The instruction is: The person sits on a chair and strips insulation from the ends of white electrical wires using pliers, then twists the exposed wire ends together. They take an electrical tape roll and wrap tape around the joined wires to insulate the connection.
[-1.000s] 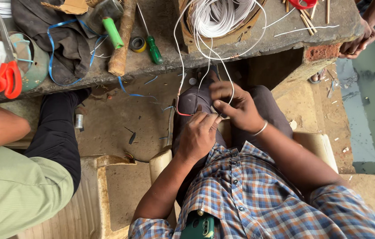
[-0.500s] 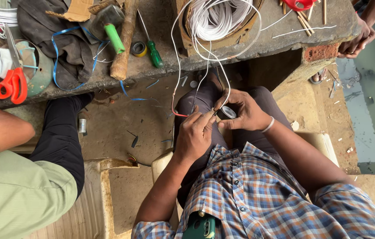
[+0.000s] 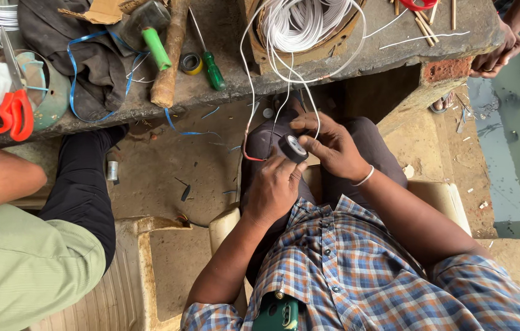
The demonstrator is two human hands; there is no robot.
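Black tape, a small roll (image 3: 293, 148), sits between both hands over the person's lap in the head view. The right hand (image 3: 332, 149) has its grip clamped on the roll, fingers curled round its far edge and thumb beside it. The left hand (image 3: 273, 187) comes up from below, its fingertips touching the roll's lower edge and closed on the wires there. White wires (image 3: 249, 79) run down from a coil (image 3: 300, 23) on the bench (image 3: 358, 58) to the hands; a red wire (image 3: 246, 153) bends just left of the left hand. A pale bangle (image 3: 364, 178) rings the right wrist.

On the bench, left of the coil, lie a green-handled screwdriver (image 3: 213, 68), a yellow tape ring (image 3: 192, 63), a wooden handle (image 3: 170, 58), a green marker-like tube (image 3: 156, 48), a dark cloth (image 3: 91, 55) with blue strapping (image 3: 71, 67) over it, and orange scissors (image 3: 11, 113) on a round tin. Thin wooden sticks (image 3: 425, 21) lie at the bench's right end.

Another person's hand (image 3: 498, 56) rests on the bench's right corner. A second person in a green shirt (image 3: 21, 263) and black trousers sits at left, well apart from the roll. A green phone (image 3: 278, 314) pokes from the checked shirt's pocket.
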